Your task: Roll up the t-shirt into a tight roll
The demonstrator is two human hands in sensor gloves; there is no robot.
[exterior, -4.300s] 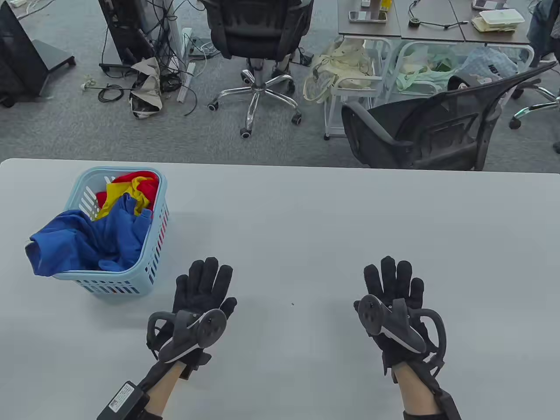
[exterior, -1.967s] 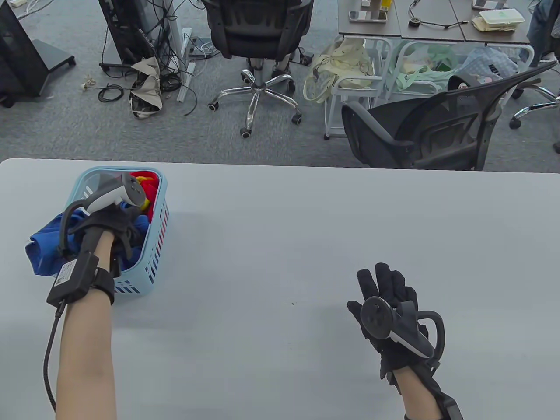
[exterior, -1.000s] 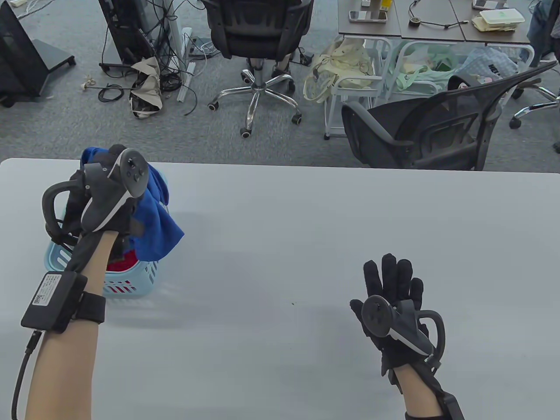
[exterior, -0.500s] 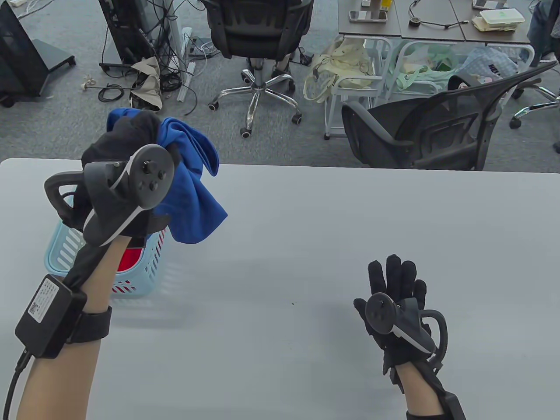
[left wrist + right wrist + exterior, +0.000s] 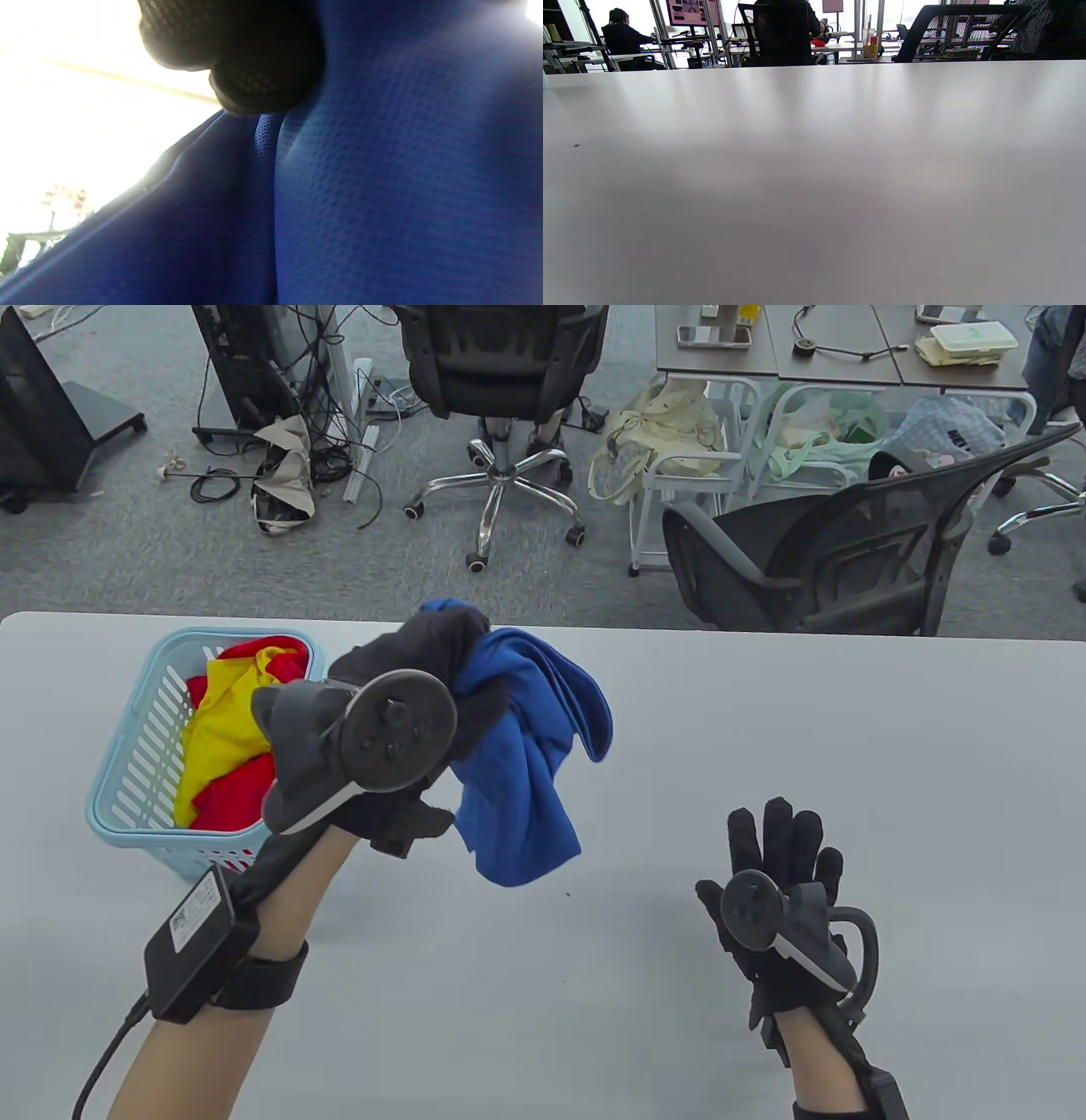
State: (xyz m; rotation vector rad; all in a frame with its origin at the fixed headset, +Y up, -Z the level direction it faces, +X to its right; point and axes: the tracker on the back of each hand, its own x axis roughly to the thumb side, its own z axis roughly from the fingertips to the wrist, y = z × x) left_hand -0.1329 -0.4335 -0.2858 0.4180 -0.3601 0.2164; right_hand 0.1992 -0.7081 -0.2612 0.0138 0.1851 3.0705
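My left hand [image 5: 433, 661] grips a bunched blue t-shirt [image 5: 526, 763] and holds it in the air above the middle of the table; the cloth hangs down from the fist. In the left wrist view the blue fabric [image 5: 382, 190] fills the frame under my gloved fingers [image 5: 254, 55]. My right hand [image 5: 776, 848] lies flat and open on the table at the right, fingers spread, holding nothing. It does not show in the right wrist view, which shows only bare table.
A light blue basket [image 5: 136, 763] with red and yellow garments [image 5: 222, 729] stands at the table's left. The grey table [image 5: 764, 712] stretches bare between and beyond the hands. Office chairs [image 5: 840, 560] stand past the far edge.
My left hand reached into the basket, took the blue t-shirt, lifted it out and carried it right toward the table's middle. The right hand has stayed almost still.
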